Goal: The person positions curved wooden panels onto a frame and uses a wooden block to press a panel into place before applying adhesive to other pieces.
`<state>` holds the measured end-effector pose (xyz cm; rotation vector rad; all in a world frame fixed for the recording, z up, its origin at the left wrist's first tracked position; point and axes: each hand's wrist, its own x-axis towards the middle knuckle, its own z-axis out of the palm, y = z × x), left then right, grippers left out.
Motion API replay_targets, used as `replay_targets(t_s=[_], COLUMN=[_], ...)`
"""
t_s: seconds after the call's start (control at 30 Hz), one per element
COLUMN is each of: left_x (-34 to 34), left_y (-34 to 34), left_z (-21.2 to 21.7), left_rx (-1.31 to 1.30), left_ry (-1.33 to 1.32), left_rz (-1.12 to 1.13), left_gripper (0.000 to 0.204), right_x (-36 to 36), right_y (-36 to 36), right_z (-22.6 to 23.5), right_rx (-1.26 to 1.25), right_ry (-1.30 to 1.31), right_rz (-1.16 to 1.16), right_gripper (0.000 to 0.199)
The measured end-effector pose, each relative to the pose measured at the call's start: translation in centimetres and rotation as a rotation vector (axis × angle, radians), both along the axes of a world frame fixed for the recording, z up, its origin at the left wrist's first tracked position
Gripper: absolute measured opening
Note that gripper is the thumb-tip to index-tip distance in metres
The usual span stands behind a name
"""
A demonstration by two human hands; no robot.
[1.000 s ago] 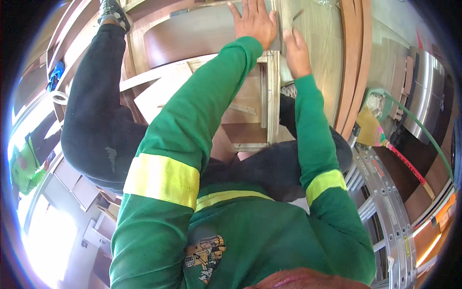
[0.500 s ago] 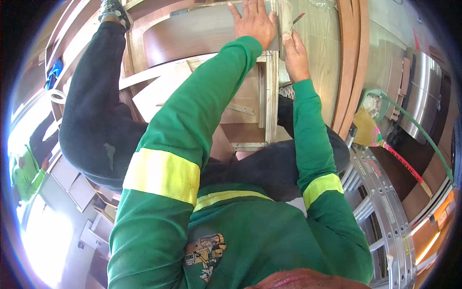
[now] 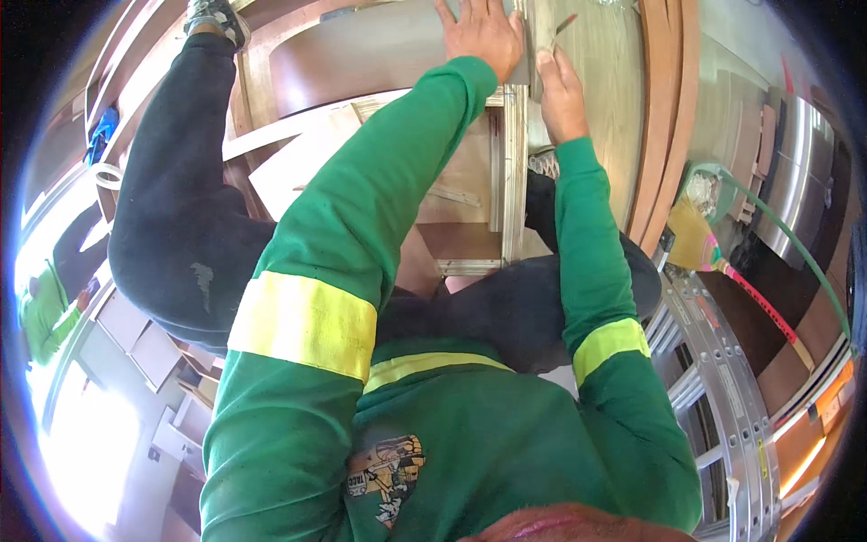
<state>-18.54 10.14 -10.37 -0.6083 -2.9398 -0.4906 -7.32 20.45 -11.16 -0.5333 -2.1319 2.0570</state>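
Observation:
My left hand (image 3: 486,38) lies flat with its fingers apart on a smooth brown curved panel (image 3: 361,56), near the panel's right end. Just right of it my right hand (image 3: 563,95) is closed round the near end of a pale wooden strip (image 3: 542,25), thumb on top. A thin pointed piece with a reddish end (image 3: 566,24) sticks out beyond the right fingers; its kind is unclear. Below the panel is an open wooden frame (image 3: 513,172) with pale layered edges, set between my legs. The tips of my left fingers are cut off by the upper edge.
Long brown boards (image 3: 664,117) lie on the floor to the right. Farther right are a broom (image 3: 695,237), a green dustpan (image 3: 713,194) and a metal ladder (image 3: 722,388). A roll of tape (image 3: 107,176) is at the left. Another person (image 3: 45,316) in bright green is at the far left.
My right hand has moved slightly away from me, together with the strip and the thin pointed piece. My left hand has edged slightly the same way, still flat on the panel.

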Motion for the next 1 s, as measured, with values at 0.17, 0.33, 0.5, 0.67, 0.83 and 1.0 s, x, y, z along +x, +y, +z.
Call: replay_targets(t_s=[0.17, 0.33, 0.5, 0.67, 0.83, 1.0], left_x=[-0.2, 0.0, 0.2, 0.1, -0.1, 0.1], left_y=[0.0, -0.1, -0.2, -0.1, 0.0, -0.1], left_z=[0.1, 0.1, -0.2, -0.5, -0.2, 0.3], left_rx=[0.028, 0.035, 0.030, 0.004, 0.045, 0.007], left_ry=[0.037, 0.044, 0.065, 0.095, 0.081, 0.095], left_rz=[0.020, 0.003, 0.003, 0.006, 0.020, -0.017], left_gripper=[0.063, 0.062, 0.063, 0.063, 0.063, 0.063], right_x=[-0.2, -0.2, 1.8, 1.9, 2.0, 1.7], right_y=[0.1, 0.3, -0.6, -0.7, -0.8, -0.6], right_z=[-0.4, -0.1, 0.0, 0.2, 0.2, -0.6], right_rx=[-0.017, -0.070, -0.035, -0.045, -0.002, -0.018], right_ry=[0.021, -0.057, -0.136, -0.049, -0.196, 0.058], right_rz=[-0.026, 0.017, -0.034, 0.002, -0.041, -0.004], right_gripper=[0.055, 0.056, 0.047, 0.049, 0.053, 0.050])
